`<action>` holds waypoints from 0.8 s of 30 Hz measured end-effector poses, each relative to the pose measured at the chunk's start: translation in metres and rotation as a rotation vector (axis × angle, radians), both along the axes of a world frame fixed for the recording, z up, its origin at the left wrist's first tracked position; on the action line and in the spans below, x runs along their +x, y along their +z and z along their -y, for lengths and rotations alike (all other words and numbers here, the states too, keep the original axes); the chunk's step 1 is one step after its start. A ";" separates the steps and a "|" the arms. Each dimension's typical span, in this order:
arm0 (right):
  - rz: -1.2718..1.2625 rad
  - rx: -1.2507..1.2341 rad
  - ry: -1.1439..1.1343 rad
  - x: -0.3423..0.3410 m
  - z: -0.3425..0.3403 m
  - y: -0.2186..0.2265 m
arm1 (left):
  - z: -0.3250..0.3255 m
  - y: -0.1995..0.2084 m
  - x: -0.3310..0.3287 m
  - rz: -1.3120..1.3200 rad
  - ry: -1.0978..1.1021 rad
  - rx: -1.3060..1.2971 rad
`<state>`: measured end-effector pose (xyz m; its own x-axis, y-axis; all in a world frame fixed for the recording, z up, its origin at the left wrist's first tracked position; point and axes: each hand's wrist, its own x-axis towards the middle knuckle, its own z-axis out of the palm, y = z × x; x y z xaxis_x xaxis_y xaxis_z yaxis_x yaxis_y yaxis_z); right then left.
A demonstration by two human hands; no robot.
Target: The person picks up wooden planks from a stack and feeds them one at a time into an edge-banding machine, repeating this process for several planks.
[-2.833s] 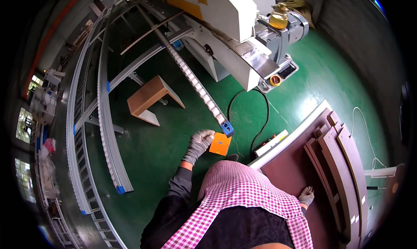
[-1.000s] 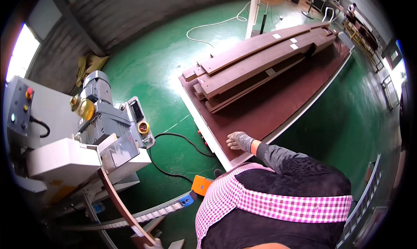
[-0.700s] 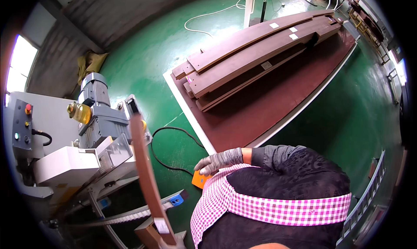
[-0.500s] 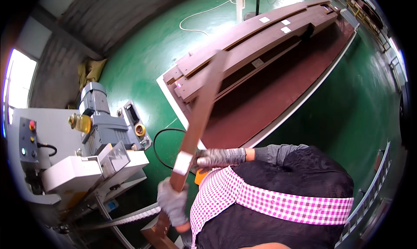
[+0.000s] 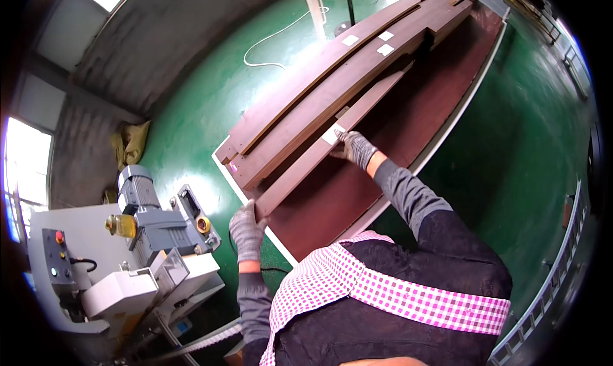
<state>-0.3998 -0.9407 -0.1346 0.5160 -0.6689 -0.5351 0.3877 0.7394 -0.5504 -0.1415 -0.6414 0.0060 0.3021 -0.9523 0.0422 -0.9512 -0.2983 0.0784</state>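
Note:
Both my hands wear grey knitted gloves and hold a long brown wooden board with a white label on it. My left hand is closed round the board's near end, at the corner of the low platform. Farther along, my right hand grips the board's right edge beside the label. The board lies over the platform's dark red surface, alongside a stack of similar brown boards. Whether its underside touches the platform is hidden.
At the left stands a grey machine with a motor, a yellow oil cup and a control panel. A ladder-like metal rail runs along the right. A pale post rises behind the boards, near a white cable.
The board has swung from upright-looking in front of me to lying along the platform beside the stack. Both hands have moved forward with it, the right one reaching farther out.

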 end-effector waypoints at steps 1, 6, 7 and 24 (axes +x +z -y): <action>-0.001 -0.031 0.022 -0.003 0.013 -0.004 | 0.012 -0.010 0.003 -0.041 0.003 -0.038; -0.205 -0.122 0.171 -0.020 0.057 -0.005 | 0.060 -0.051 -0.001 0.089 0.103 -0.206; -0.303 -0.183 0.247 -0.018 0.061 -0.004 | 0.061 -0.057 0.000 0.132 0.170 -0.144; -0.518 -0.133 0.096 0.003 0.072 -0.054 | 0.056 -0.162 0.074 -0.835 0.633 -0.132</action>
<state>-0.3966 -1.0125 -0.1883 0.2692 -0.7112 -0.6494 -0.0252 0.6689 -0.7429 -0.0679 -0.6969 -0.1559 0.7234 -0.6135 -0.3168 -0.2540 -0.6631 0.7041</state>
